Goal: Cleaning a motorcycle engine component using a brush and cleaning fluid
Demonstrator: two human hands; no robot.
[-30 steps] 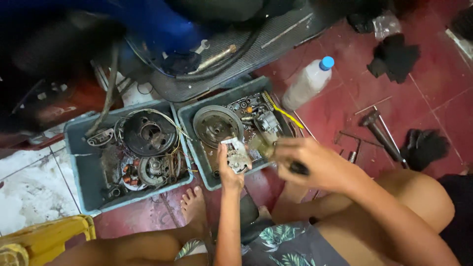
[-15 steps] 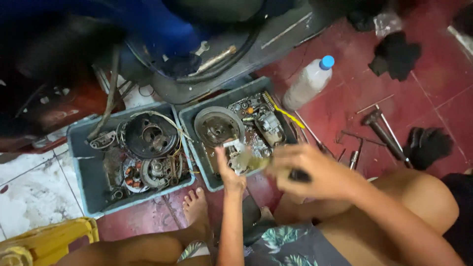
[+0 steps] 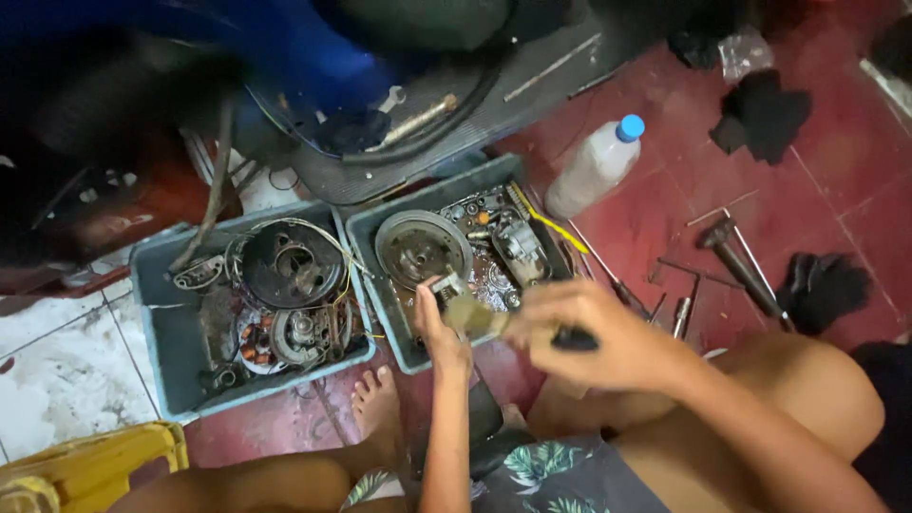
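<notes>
Head view: my left hand point(image 3: 439, 334) fingers grip a metal part point(image 3: 446, 290); right hand point(image 3: 594, 332) fingers clutch a brush point(image 3: 489, 318) on it.

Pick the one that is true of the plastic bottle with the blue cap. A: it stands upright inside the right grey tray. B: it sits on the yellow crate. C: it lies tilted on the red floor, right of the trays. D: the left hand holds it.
C: the plastic bottle lies tilted on the red floor, outside and to the right of the right grey tray, with no hand on it.
</notes>
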